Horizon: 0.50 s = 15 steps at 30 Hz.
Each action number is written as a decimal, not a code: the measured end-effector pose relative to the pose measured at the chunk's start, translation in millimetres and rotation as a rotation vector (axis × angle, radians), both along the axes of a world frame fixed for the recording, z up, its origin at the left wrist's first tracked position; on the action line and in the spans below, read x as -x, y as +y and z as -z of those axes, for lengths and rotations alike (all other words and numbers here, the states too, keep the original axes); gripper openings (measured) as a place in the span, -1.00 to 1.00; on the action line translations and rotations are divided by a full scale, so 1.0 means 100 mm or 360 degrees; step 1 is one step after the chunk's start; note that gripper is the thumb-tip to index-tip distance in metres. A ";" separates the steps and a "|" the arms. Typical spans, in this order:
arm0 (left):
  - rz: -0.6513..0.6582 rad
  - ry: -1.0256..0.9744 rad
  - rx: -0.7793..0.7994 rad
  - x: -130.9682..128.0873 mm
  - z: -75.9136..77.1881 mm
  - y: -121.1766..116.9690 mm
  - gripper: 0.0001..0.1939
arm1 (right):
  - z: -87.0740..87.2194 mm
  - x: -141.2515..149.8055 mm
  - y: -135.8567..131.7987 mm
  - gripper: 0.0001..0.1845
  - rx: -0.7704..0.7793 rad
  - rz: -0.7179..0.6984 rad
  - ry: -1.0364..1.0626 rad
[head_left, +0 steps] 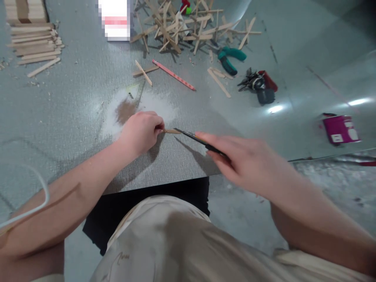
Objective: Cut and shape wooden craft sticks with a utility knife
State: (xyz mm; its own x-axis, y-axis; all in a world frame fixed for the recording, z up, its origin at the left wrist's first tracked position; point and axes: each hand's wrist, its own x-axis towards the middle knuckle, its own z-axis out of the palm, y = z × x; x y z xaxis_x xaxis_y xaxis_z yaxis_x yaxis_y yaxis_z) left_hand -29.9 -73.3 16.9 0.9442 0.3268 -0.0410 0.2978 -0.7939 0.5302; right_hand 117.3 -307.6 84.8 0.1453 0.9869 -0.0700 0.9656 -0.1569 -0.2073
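Pinched in the closed fingers of my left hand [142,131] is a small wooden craft stick [172,131], its free end pointing right. My right hand [248,156] is wrapped round a black utility knife [202,141]. The knife's tip meets the stick near its free end; I cannot tell how deep the blade sits. Beyond my left hand lie a patch of brown dust [125,111] and a clear set square [135,92], partly over pale powder.
Crossed craft sticks [170,29] are heaped at the back, with stacked sticks [35,43] far left. A pink pencil [174,75], teal-handled pliers [229,58], keys [255,82] and a purple packet [340,129] lie around. A white cable [44,188] curves over my left forearm.
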 end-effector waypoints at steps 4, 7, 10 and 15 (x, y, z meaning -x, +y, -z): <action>-0.0021 -0.0002 -0.0066 0.01 -0.01 0.00 -0.72 | 0.20 0.20 -0.01 -0.48 -0.0087 0.0145 0.0161; -0.0049 0.0071 -0.0084 0.01 -0.05 -0.01 -0.71 | 0.35 0.36 -0.02 -0.48 -0.0157 0.0258 0.0151; -0.0074 0.0131 -0.0088 0.01 -0.06 -0.02 -0.70 | 0.48 0.46 -0.03 -0.45 -0.0209 0.0347 0.0152; -0.0103 0.0103 -0.0122 0.00 -0.05 -0.05 -0.66 | 0.64 0.53 -0.04 -0.48 -0.0295 0.0335 0.0113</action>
State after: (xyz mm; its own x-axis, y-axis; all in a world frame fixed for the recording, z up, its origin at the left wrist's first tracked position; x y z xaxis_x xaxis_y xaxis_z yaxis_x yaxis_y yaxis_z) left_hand -30.1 -78.0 21.4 0.9172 0.3917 -0.0736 0.3814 -0.8093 0.4467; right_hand 64.1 -311.4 20.6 0.3495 0.9325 0.0913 0.8978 -0.3055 -0.3171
